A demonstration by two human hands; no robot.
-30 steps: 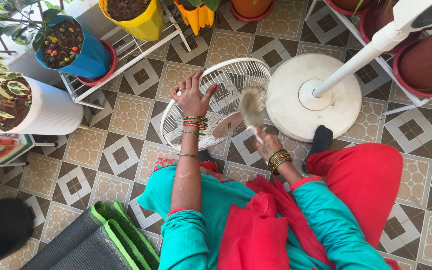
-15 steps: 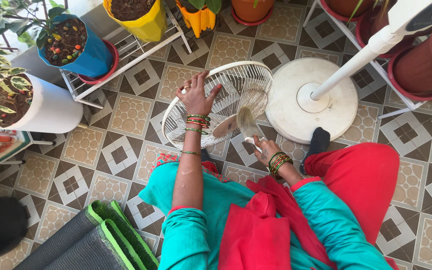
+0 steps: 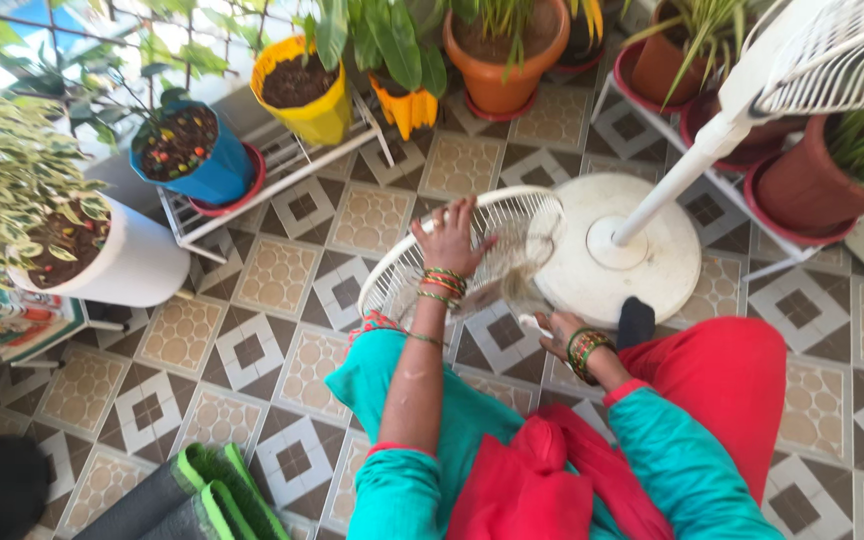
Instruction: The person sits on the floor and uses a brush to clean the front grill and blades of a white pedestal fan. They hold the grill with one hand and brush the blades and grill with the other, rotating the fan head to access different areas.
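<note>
I am watching the left hand (image 3: 449,238) resting, fingers spread, on the white fan grille (image 3: 472,255), which is tilting beneath it. The right hand (image 3: 558,333), nearer the body, is pinching a small white piece; the grille could slip sideways toward the fan base (image 3: 642,275).

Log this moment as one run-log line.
left hand: on white fan grille, fingers spread | right hand: moving blurred cloth against grille | fan base: beside grille | floor: patterned tile
</note>
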